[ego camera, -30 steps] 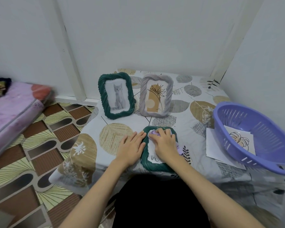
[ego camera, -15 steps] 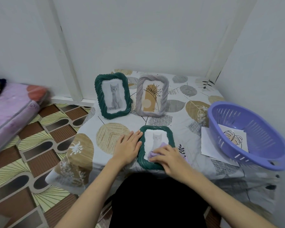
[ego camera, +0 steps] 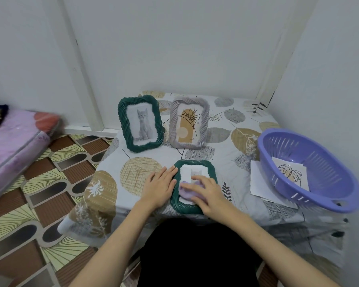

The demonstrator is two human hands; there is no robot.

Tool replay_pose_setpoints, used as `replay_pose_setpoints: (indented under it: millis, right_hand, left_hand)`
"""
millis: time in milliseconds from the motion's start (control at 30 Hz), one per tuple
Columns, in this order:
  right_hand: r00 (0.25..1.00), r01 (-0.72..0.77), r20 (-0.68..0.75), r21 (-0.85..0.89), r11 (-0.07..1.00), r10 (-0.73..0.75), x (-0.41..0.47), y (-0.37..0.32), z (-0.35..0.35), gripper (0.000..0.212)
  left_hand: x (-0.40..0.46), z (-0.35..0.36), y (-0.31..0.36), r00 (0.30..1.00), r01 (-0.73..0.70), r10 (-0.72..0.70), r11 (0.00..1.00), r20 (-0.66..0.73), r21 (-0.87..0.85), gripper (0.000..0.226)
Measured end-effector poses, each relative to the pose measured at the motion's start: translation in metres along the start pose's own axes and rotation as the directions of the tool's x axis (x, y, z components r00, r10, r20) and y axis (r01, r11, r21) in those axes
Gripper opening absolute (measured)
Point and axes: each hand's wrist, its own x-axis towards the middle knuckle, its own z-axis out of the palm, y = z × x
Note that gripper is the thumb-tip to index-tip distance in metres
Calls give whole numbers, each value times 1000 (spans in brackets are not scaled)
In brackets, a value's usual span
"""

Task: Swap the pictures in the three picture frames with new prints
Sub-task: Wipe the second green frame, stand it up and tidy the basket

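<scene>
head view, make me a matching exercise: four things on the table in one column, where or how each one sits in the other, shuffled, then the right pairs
Things:
1. grey frame
2. flat green frame
3. purple basket
4. lilac cloth

Places or states:
A. lying flat at the table's near edge
B. pressed under the right hand
C. standing upright, holding a plant print
D. at the table's right side, with a print inside

Pairs: 1-C, 2-A, 3-D, 4-B
</scene>
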Motion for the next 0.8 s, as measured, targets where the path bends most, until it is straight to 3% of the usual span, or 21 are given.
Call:
replay_pose_setpoints:
  millis: [100, 200, 367, 433, 533, 667, 800]
  right_hand:
    - [995, 1, -99, -148, 989, -16, 2, -2, 6, 31]
    - [994, -12, -111, -56, 998, 6, 5, -5, 11, 32]
    - [984, 136, 108, 50, 989, -141, -11, 7, -6, 37]
    - [989, 63, 129, 33, 997, -67, -8, 26, -21, 31]
    - [997, -45, 64, -3, 999, 45, 5, 34, -27, 27]
    - [992, 124, 5, 51, 991, -124, -23, 10, -13, 42]
    - [991, 127, -47, 2, 992, -126, -31, 32, -24, 25]
  left_hand:
    - [0, 0, 0, 1000, -4, 4, 1000, -2, -2, 46]
    - [0, 0, 0, 1000, -6, 6, 1000, -9, -11, 46]
    - [0, 0, 0, 1000, -1, 1, 1000, -7, -14, 45]
    - [0, 0, 0, 1000, -1, 1, 1000, 1, -19, 46]
    - [-1, -1, 2, 1000, 2, -2, 1000, 1, -16, 46]
    - [-2, -1, 2, 1000, 3, -3, 1000, 3, 6, 46]
    - [-2, -2, 3, 1000, 2, -2, 1000, 9, -11, 46]
